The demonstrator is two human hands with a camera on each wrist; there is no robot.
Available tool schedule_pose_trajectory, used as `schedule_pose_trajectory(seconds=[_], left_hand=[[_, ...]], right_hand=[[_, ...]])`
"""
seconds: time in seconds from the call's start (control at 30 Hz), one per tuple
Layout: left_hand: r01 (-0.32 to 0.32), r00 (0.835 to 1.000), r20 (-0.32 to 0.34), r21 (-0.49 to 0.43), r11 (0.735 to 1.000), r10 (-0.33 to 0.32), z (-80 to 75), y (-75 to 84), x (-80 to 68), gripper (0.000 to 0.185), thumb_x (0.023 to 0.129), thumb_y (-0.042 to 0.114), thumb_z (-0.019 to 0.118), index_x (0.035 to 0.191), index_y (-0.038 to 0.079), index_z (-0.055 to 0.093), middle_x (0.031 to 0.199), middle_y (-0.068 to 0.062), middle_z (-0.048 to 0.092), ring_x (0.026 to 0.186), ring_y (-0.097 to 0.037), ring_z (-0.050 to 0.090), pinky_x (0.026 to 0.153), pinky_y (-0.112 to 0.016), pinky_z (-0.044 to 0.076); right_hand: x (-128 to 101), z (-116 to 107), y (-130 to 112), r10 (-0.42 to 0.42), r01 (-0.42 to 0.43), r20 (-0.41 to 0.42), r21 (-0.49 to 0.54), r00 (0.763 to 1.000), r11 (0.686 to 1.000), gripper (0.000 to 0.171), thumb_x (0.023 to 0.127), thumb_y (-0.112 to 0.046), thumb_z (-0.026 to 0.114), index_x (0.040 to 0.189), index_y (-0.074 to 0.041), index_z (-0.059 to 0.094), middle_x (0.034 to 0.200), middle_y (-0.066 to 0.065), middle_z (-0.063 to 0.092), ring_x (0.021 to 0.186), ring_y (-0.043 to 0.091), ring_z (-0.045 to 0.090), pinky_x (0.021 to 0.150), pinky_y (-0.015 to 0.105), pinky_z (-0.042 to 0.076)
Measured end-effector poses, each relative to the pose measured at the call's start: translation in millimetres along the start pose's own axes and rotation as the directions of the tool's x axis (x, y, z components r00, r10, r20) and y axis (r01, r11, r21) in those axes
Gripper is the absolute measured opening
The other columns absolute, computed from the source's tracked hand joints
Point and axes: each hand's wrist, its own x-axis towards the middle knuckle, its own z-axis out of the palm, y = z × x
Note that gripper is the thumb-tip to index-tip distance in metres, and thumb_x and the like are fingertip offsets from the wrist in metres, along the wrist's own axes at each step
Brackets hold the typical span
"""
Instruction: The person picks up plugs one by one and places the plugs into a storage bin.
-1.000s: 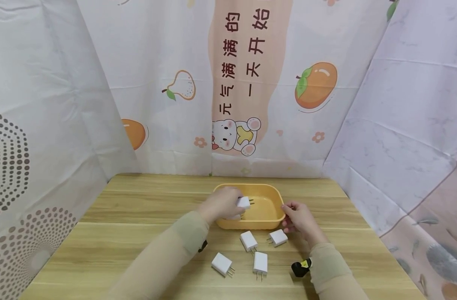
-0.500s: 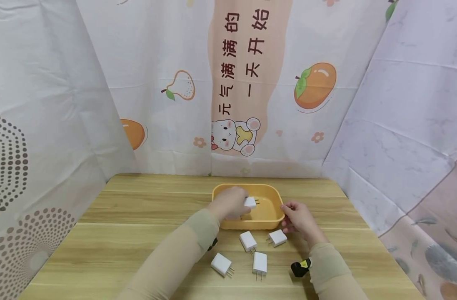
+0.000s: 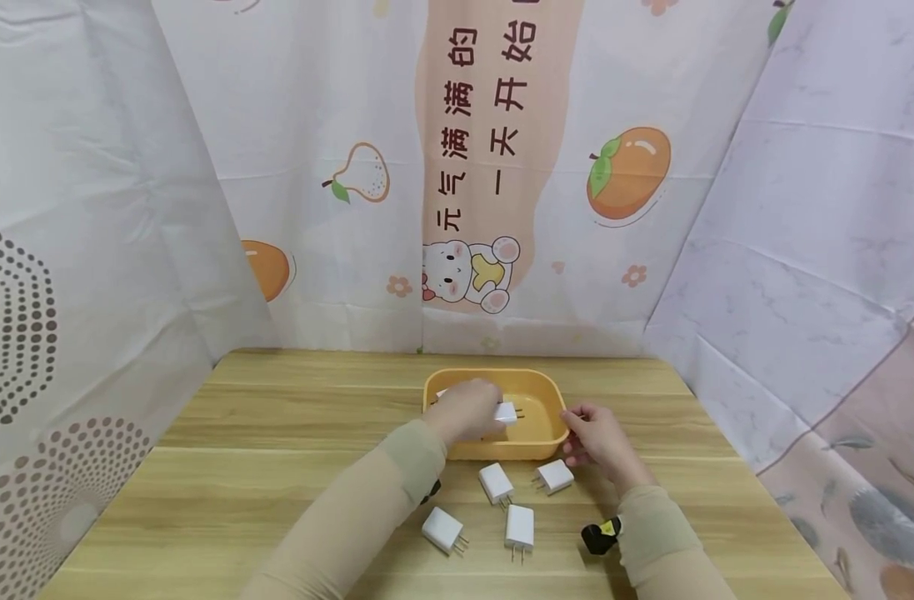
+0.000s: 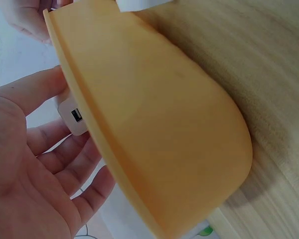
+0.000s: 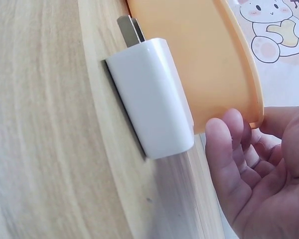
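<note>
Wooden tabletop point(image 3: 277, 467) below everything, under both sleeves and hands. Yellow tray point(image 3: 546, 400) standing on it, directly beneath the left fingers and touching the right fingertips at its near right corner.

Left hand point(image 3: 467, 410) over the tray's left half, fingers curled round a white charger point(image 3: 506, 412), prongs pointing right, away from the palm; seen from the left wrist, the USB end of this charger point(image 4: 74, 117) sits against the fingertips just behind the tray's rim point(image 4: 79, 99).

Right hand point(image 3: 599, 437) at the tray's corner, fingers point(image 5: 229, 144) loosely bent, tips resting on the rim, gripping nothing.

Second charger point(image 3: 556, 476) flat on the tabletop just below the right fingers, close beside the tray's front wall, prongs pointing left; large in the right wrist view point(image 5: 152, 94). Third charger point(image 3: 496, 482) just left of that one, below the left fingers. Two more chargers nearer the body: one point(image 3: 520, 527) straight below, one point(image 3: 443, 529) further left, well apart from either set of fingers.
</note>
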Motion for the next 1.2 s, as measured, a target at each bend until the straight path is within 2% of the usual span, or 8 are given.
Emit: schedule_pose_trajectory(seconds=[0.27,0.37,0.47,0.57,1.0,1.2], left_hand=[[-0.020,1.000,0.015,0.038,0.999,0.020,9.2,5.4,3.2,0.027,0.088,0.042,0.079,0.083,0.017,0.067,0.082,0.004,0.063,0.073,-0.013,0.058,0.061,-0.033,0.049],[-0.022,1.000,0.018,0.041,0.999,0.021,8.3,6.4,1.5,0.025,0.089,0.039,0.077,0.095,0.015,0.073,0.096,0.003,0.069,0.084,-0.014,0.064,0.068,-0.033,0.053],[-0.027,0.999,0.032,0.051,0.998,0.025,6.9,7.4,-0.5,0.032,0.090,0.035,0.076,0.113,0.013,0.074,0.114,0.001,0.070,0.101,-0.016,0.067,0.079,-0.033,0.056],[-0.025,0.999,0.044,0.052,0.998,0.022,5.7,8.2,-2.1,0.038,0.091,0.037,0.076,0.120,0.013,0.073,0.119,0.000,0.070,0.108,-0.019,0.066,0.083,-0.035,0.056],[-0.019,1.000,0.019,0.027,0.999,0.019,-1.2,5.1,-7.6,0.038,0.091,0.037,0.075,0.119,0.012,0.073,0.115,0.001,0.071,0.101,-0.016,0.067,0.083,-0.034,0.055],[-0.032,0.999,0.010,0.032,0.999,0.032,-9.7,2.5,-13.4,0.041,0.093,0.041,0.072,0.123,0.013,0.072,0.120,0.002,0.070,0.106,-0.017,0.066,0.086,-0.035,0.055]], right_hand=[[-1.7,-0.4,-0.1,-0.002,0.001,0.011,0.011,1.000,1.000,0.032,0.107,-0.022,0.054,0.126,0.004,0.055,0.083,0.011,0.057,0.062,0.018,0.061,0.055,0.035,0.058],[-1.8,0.1,-0.9,-0.002,0.002,0.008,0.015,1.000,1.000,0.032,0.107,-0.022,0.054,0.126,0.004,0.055,0.083,0.011,0.057,0.062,0.018,0.061,0.055,0.035,0.058],[-1.9,0.1,-0.9,-0.004,0.004,0.009,0.017,1.000,1.000,0.032,0.107,-0.022,0.054,0.125,0.004,0.055,0.082,0.010,0.057,0.062,0.019,0.061,0.055,0.036,0.058],[-2.4,0.3,-0.9,-0.007,0.007,0.010,0.018,1.000,1.000,0.032,0.107,-0.023,0.055,0.125,0.004,0.055,0.082,0.011,0.057,0.062,0.019,0.061,0.055,0.036,0.058],[-3.3,0.9,-0.6,-0.006,0.006,0.013,0.010,1.000,1.000,0.031,0.107,-0.022,0.053,0.124,0.004,0.055,0.083,0.011,0.057,0.062,0.019,0.061,0.056,0.036,0.059],[-2.8,0.2,-0.4,-0.015,0.015,0.013,0.013,1.000,1.000,0.030,0.107,-0.022,0.054,0.122,0.004,0.055,0.082,0.011,0.057,0.062,0.019,0.061,0.056,0.037,0.059]])
